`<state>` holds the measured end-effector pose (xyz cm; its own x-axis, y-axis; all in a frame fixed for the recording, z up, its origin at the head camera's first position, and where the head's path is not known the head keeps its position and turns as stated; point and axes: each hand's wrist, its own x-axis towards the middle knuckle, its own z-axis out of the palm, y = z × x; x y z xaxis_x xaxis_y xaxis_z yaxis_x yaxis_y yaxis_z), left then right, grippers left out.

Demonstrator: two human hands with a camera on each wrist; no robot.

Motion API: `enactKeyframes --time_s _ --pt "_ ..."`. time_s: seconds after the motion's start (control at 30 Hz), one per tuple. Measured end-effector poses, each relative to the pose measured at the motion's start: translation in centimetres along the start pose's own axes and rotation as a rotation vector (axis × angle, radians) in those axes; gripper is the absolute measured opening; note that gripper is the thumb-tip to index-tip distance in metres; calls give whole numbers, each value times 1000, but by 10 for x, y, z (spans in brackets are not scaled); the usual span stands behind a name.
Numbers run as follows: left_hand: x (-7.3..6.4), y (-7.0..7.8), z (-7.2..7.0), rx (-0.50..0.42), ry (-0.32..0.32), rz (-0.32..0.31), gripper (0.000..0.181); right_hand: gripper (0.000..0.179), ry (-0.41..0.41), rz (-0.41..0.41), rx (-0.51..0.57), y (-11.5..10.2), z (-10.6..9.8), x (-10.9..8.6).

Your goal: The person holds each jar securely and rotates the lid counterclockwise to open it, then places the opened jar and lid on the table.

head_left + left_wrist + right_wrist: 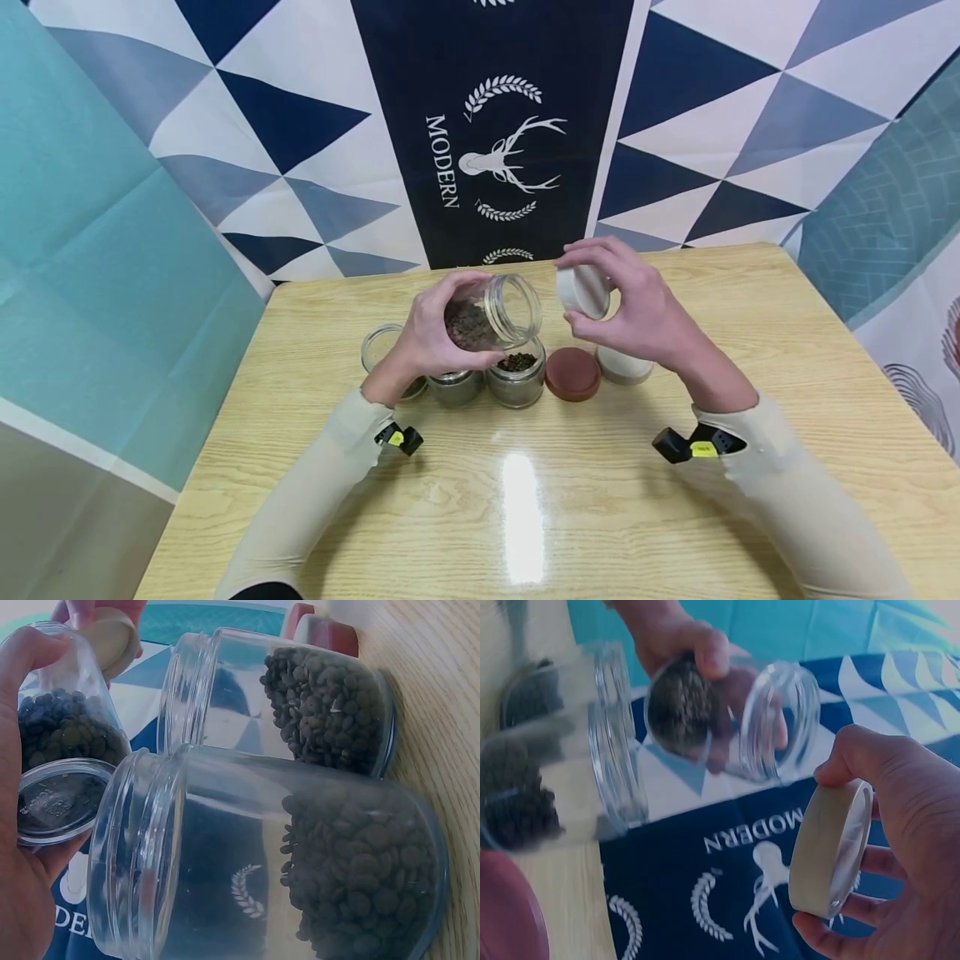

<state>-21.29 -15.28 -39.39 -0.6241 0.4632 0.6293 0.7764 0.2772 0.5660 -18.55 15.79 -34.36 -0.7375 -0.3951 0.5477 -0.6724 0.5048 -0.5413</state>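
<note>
My left hand [432,332] grips a clear glass jar [512,310] tipped on its side above the table, its uncovered mouth facing right. Small dark pellets [67,735] lie inside it, gathered toward the base. Across from that mouth, my right hand [637,304] holds a cream-white round lid [821,847] by its rim, thumb on one side and fingers on the other. A gap separates lid and jar. Below the left hand, several uncovered glass jars [517,390] stand in a row, with dark pellets visible in them; the hand and held jar partly hide them.
Right of the jar row, a dark red lid [573,374] lies on the wooden table [465,517], beside another white lid [625,367]. A patterned cloth [300,125] hangs behind the table's back edge.
</note>
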Motion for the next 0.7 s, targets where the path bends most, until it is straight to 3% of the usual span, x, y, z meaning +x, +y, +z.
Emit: enactKeyframes --time_s 0.2,0.47,0.7 --pt "0 0 -2 1 1 -2 101 59 29 83 -23 13 -15 -2" --pt "-1 0 -4 -7 8 -12 101 58 71 49 -86 27 -24 1" --pt "-3 2 -5 -45 41 -61 99 55 37 76 -120 38 -22 5"
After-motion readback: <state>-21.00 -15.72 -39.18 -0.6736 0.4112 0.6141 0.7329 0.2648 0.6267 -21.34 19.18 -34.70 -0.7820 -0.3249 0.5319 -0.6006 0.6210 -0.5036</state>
